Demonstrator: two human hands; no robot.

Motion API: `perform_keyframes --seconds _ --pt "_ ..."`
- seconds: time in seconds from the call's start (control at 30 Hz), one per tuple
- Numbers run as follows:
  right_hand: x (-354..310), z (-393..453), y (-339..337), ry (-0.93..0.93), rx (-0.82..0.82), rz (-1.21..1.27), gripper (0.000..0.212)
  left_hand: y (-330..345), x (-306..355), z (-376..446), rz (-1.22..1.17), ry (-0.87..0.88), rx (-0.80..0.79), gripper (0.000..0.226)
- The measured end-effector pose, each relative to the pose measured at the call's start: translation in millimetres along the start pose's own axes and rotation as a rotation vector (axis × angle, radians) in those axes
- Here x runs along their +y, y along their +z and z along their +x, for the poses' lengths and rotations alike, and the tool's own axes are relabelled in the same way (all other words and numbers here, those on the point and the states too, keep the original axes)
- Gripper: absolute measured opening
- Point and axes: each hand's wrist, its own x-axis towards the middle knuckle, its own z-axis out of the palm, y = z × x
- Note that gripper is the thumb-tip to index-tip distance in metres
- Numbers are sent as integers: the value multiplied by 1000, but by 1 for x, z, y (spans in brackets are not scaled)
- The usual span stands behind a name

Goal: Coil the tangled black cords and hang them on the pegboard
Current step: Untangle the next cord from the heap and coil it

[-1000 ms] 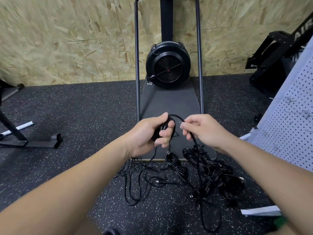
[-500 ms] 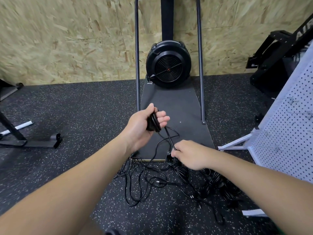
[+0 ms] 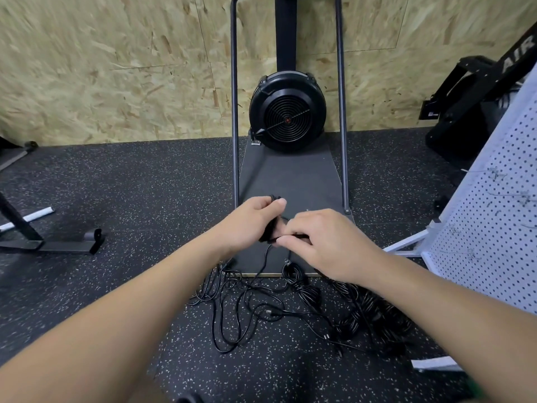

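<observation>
Over speckled rubber floor [image 3: 116, 199], both hands [image 3: 247, 222] [image 3: 328, 242] pinch a small black cord coil [image 3: 270, 231].

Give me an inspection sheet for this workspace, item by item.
Surface: speckled black floor.
Job's things: small cord coil held between both hands; white pegboard at right, no cords on it.
Clutter: loose black cords and bundled cords on the floor.
Grips: left hand grips the coil; right hand pinches its cord.
Cables: one strand trails from the coil to the floor.
Surroundings: fan machine, chipboard wall.
</observation>
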Motion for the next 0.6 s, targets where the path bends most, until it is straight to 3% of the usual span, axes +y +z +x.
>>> perform_keyframes --seconds 0.2,0.3,0.4,0.6 --pt "6 3 -13 65 39 271 16 1 15 -10 58 -24 -232 43" --pt "14 3 -25 56 22 375 16 -4 15 -14 -81 -48 -286 55" --pt "25 4 -32 110 64 411 18 -2 14 -15 -228 -63 -386 42" --pt "39 5 -7 188 99 387 4 0 13 -16 -406 -62 -340 38"
